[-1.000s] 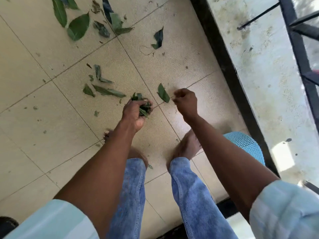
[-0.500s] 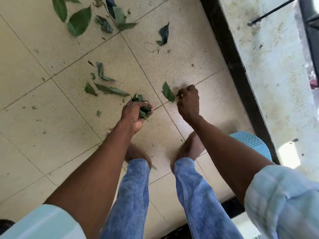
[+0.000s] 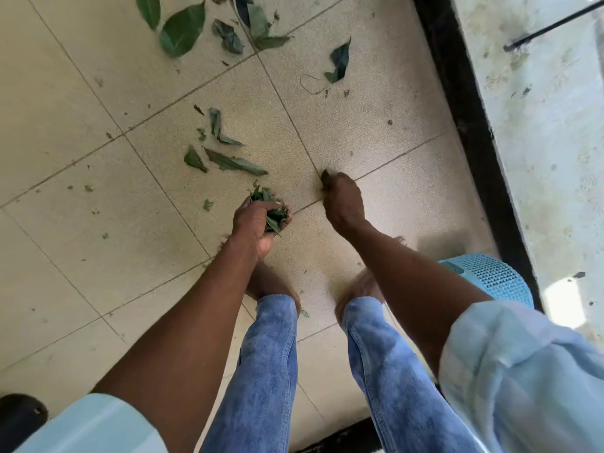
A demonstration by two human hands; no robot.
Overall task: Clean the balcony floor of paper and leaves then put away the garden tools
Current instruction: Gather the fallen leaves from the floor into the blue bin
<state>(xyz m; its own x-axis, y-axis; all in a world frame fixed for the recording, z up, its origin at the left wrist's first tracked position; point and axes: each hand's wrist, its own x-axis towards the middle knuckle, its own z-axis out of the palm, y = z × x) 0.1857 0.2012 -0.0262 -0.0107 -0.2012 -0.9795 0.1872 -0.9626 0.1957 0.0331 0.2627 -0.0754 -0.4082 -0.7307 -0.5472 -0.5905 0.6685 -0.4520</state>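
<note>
The floor [image 3: 98, 152] was of pale square tiles, bounded on the right by a black kerb [image 3: 470, 132] and a stained concrete ledge [image 3: 539, 158]. Nearest the camera, two legs in blue jeans [image 3: 271, 371] stood barefoot on the tiles, with a blue mesh basket [image 3: 490, 276] just beside the right leg. The left hand [image 3: 258, 220] was clenched round a bunch of leaves [image 3: 273, 210], as it had been half a second earlier. The right hand [image 3: 341, 197] had closed on the leaf [image 3: 325, 176] that earlier lay flat beside it; its fingers were now curled round that leaf, with only the tip showing. Beyond the hands, torn pieces [image 3: 228, 160] lay on the tile, unmoved. Farther off lay a dark leaf [image 3: 340, 60] and a cluster of larger leaves [image 3: 183, 31] near the top edge.
</note>
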